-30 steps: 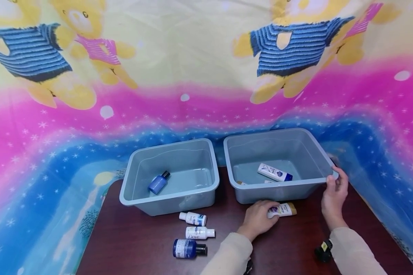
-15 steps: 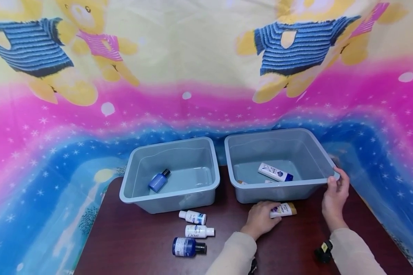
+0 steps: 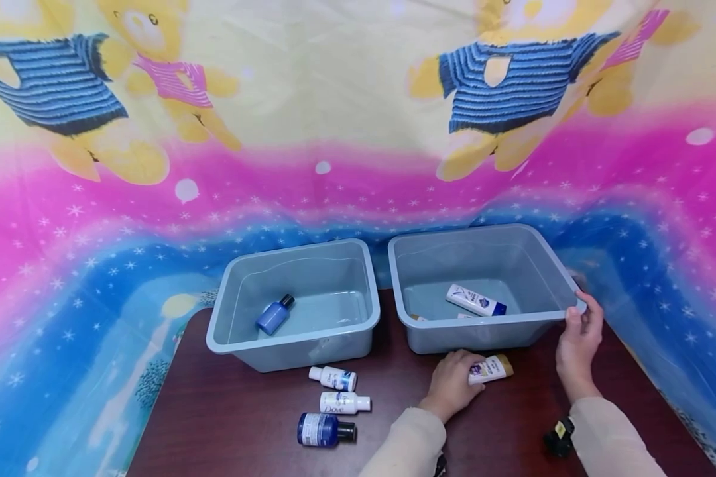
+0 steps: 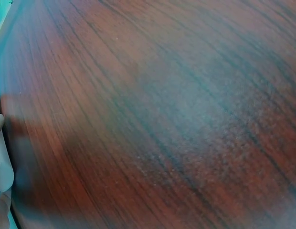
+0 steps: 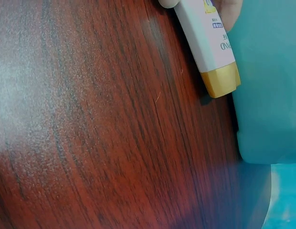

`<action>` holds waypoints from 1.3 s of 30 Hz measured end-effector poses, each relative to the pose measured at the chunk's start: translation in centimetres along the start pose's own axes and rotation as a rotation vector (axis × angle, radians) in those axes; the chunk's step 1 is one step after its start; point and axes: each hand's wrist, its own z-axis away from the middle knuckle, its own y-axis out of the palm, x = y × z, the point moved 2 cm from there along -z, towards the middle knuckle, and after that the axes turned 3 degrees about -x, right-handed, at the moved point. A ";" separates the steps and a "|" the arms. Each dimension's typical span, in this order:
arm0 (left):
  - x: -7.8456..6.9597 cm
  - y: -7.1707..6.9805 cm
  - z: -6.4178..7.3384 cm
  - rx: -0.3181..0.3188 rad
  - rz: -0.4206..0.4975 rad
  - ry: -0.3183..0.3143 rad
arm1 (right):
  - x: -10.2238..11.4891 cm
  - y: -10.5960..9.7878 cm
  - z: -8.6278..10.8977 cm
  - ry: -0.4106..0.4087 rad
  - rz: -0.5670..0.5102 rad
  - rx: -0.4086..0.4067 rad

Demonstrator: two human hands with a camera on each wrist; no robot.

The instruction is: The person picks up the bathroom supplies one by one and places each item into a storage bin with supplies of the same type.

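My left hand pinches a white tube with a gold cap between thumb and fingers, just in front of the right grey bin. In the right wrist view the tube points its cap toward the camera, with fingertips on both sides; the bin wall is beside it. My right hand holds the front right corner of that bin's rim. A white tube with a blue cap lies inside, and more items are mostly hidden by the front wall.
The left grey bin holds a blue bottle with a black cap. Two small white bottles and a dark blue bottle lie on the brown table. A printed cloth hangs behind.
The gold-capped tube has turned slightly, its end in my left hand now nearer me. My left hand has shifted a little with it. The right hand stays on the rim.
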 end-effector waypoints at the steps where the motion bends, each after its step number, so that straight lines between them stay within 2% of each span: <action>1: 0.0 0.0 0.0 0.008 0.005 -0.005 | 0.0 -0.1 0.0 0.001 0.005 0.001; 4: -0.1 0.0 0.0 0.018 0.006 -0.008 | -0.1 -0.2 0.0 0.008 0.031 0.003; 8: -0.4 0.0 0.0 -0.001 -0.048 0.005 | 0.0 -0.2 -0.1 0.015 0.052 0.002; 13: -0.7 -0.1 -0.1 -0.036 -0.114 0.005 | 0.0 0.0 -0.1 0.014 0.022 0.002; 19: -0.7 -0.1 -0.2 -0.044 -0.162 -0.008 | 0.1 0.0 -0.1 0.007 0.034 0.007; 28: -0.6 -0.5 0.1 -0.027 -0.139 -0.005 | 0.3 0.1 0.0 0.004 0.045 0.007; 39: -0.7 -0.9 0.2 -0.129 -0.084 0.077 | 0.1 -0.1 0.0 -0.002 0.069 0.002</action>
